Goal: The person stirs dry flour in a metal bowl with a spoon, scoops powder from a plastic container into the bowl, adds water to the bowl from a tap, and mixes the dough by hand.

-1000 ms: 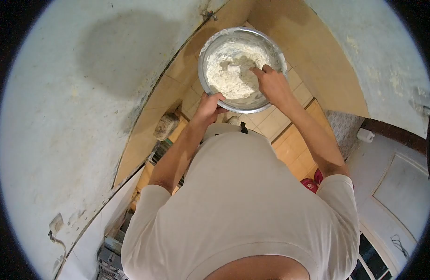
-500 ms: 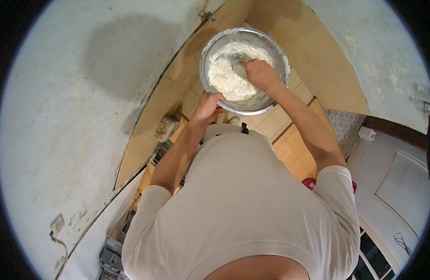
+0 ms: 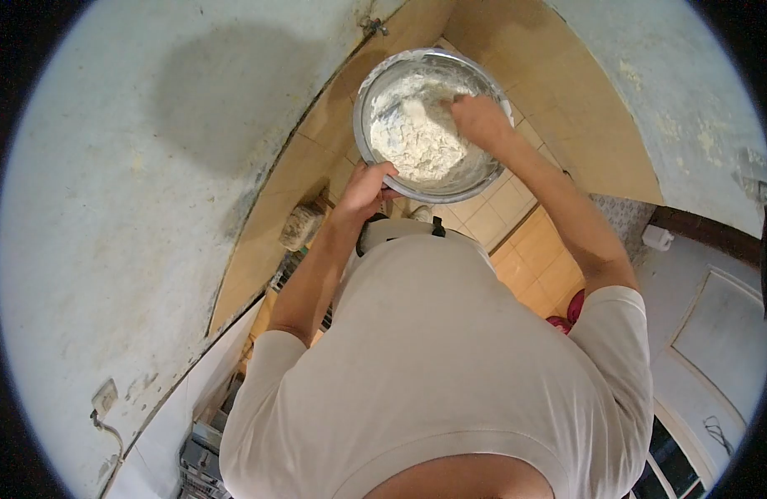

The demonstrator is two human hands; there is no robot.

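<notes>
Head: flour in metal bowl

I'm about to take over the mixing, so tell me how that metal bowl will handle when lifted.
The metal bowl looks rigid, being smooth-walled metal. The floury mixture inside probably adds weight, and held by one edge, as the left hand does, it may tip.
</notes>
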